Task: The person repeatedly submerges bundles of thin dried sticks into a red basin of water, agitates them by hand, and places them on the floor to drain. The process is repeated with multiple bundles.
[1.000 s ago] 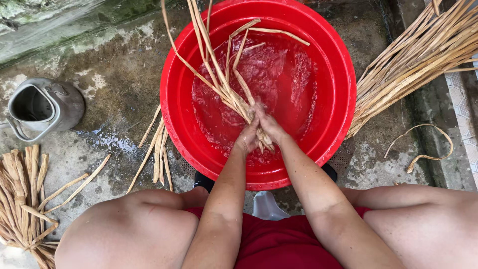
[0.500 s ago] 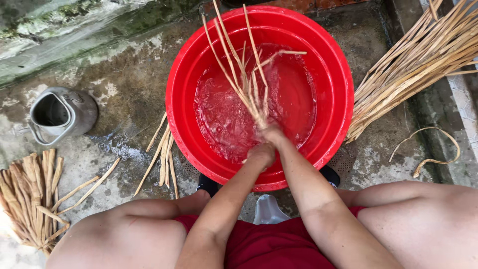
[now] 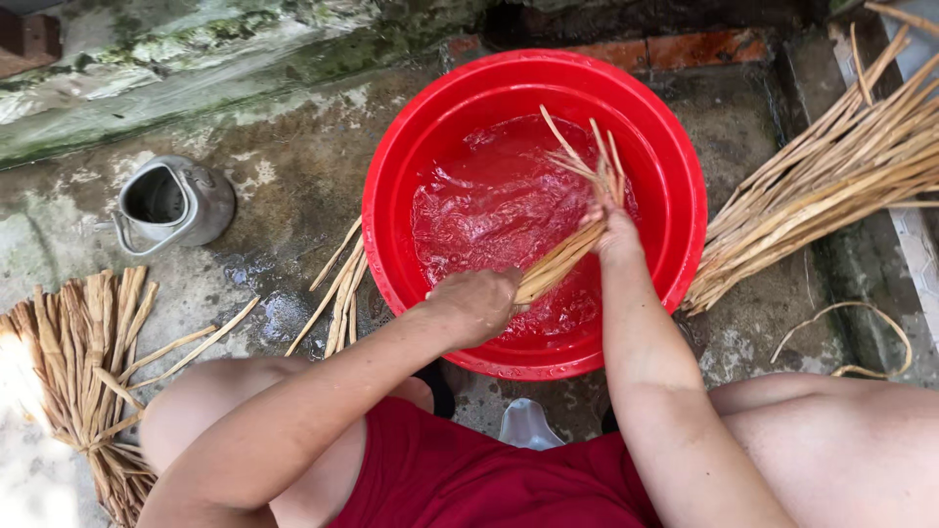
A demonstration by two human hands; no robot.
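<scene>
Red plastic basin (image 3: 675,244) of water on wet concrete, left hand (image 3: 481,305) and right hand (image 3: 614,227) both closed around a bundle of tan reed strips (image 3: 565,256) over its near half, loose stalks (image 3: 831,181) crowding the right rim, metal jug (image 3: 174,203) well clear left.

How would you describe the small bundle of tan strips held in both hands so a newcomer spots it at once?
Start at the round red plastic basin of water. Over it, the left hand and right hand grip one small bundle of tan strips. Unlike the dry piles on the concrete, it is wet and held slanting above the water.
</scene>
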